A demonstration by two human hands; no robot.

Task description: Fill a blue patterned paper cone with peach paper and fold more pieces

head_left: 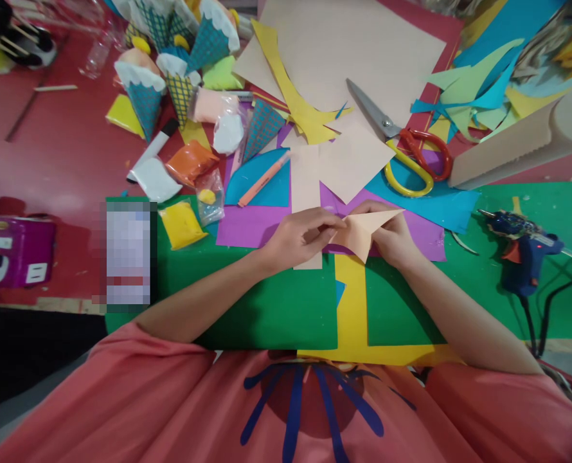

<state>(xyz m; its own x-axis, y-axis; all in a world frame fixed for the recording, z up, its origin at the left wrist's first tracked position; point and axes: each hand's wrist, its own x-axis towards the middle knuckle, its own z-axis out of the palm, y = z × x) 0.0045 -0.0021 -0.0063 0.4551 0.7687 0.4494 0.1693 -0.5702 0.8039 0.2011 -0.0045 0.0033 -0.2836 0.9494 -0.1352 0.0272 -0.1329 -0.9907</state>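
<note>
Between my hands is a folded piece of peach paper (360,233), bent along a crease with a point toward the right. My left hand (305,235) pinches its left edge between thumb and fingers. On the other side my right hand (393,235) is closed around the paper's right part, some fingers hidden behind it. Beneath them lie a purple sheet (247,225) and a pale peach strip (306,177). Just beyond the hands, a cut peach piece (356,157) rests near scissors (387,125) with one red and one yellow handle.
A glue gun (524,247) lies at right on a green sheet (568,289). Several paper cones (144,96) with white frilly tops stand at upper left, near clay packets (182,224). A marker (153,151), a peach pen (264,179) and a blurred-out phone-like rectangle (128,254) lie leftward.
</note>
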